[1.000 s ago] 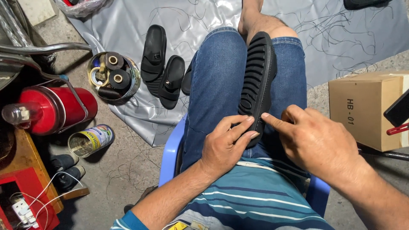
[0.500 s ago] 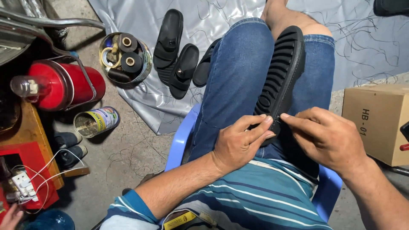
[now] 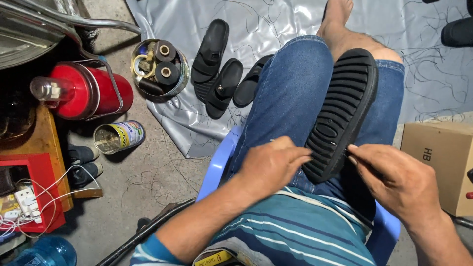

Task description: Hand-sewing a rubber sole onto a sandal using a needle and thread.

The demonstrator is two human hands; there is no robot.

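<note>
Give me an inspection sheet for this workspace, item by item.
Surface: grey plastic sheet on concrete floor, loose threads scattered.
Job's things: black ribbed rubber sandal sole resting sole-up on the lap.
Clutter: three black sandals, round tin of thread spools, red cylinder, open small can, brown cardboard box.
Grips: left hand and right hand pinch the sole's heel end.
Cables: white wires on a red box.
Surroundings: blue plastic chair.
</note>
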